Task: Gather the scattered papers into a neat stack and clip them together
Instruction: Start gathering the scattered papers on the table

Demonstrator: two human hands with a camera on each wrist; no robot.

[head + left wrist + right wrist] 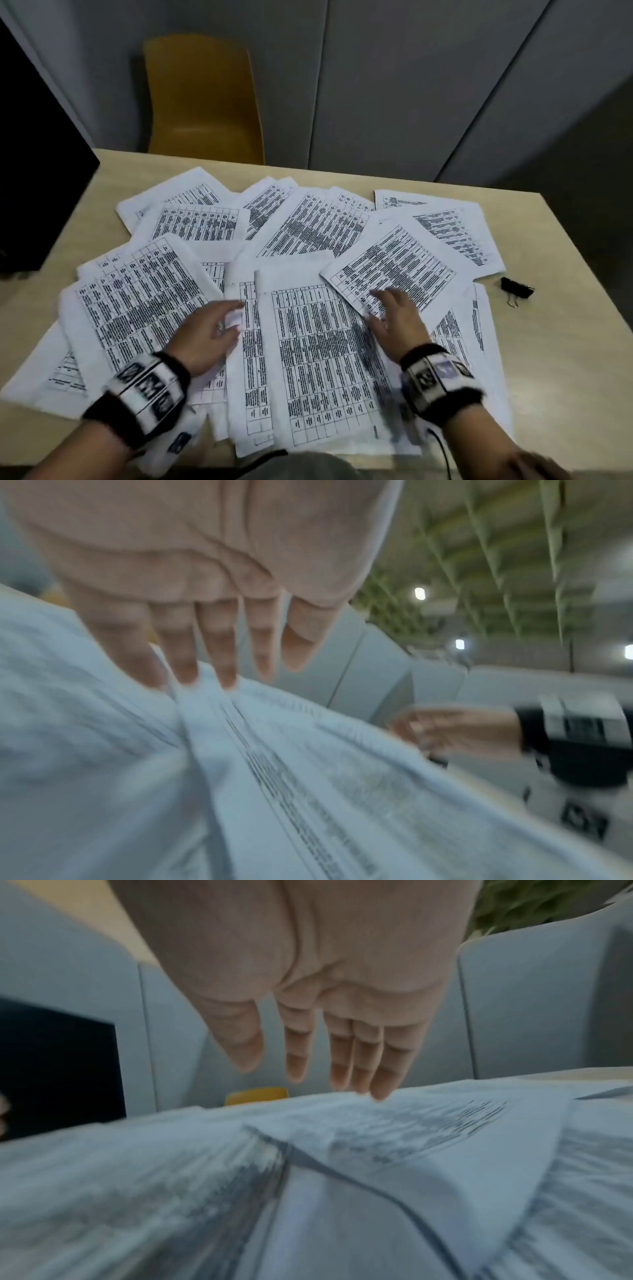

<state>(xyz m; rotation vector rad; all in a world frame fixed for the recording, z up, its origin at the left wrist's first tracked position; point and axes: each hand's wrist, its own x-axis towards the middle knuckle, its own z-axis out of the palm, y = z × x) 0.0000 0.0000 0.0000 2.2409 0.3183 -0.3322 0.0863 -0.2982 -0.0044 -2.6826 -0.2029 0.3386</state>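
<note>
Several printed white papers [308, 342] lie scattered and overlapping across the beige table [565, 359]. My left hand [209, 332] rests flat on the sheets left of centre, fingers straight, fingertips [192, 674] touching a paper edge [212, 723]. My right hand [394, 318] lies flat on the sheets right of centre, its fingertips [377, 1093] on the corner of a tilted sheet [411, 1123]. A black binder clip [516, 288] sits on bare table to the right of the papers, apart from both hands.
A yellow chair [202, 102] stands behind the table's far edge. A dark panel [34, 171] rises at the left. Grey wall panels [411, 85] are behind. Bare table shows along the right side and far edge.
</note>
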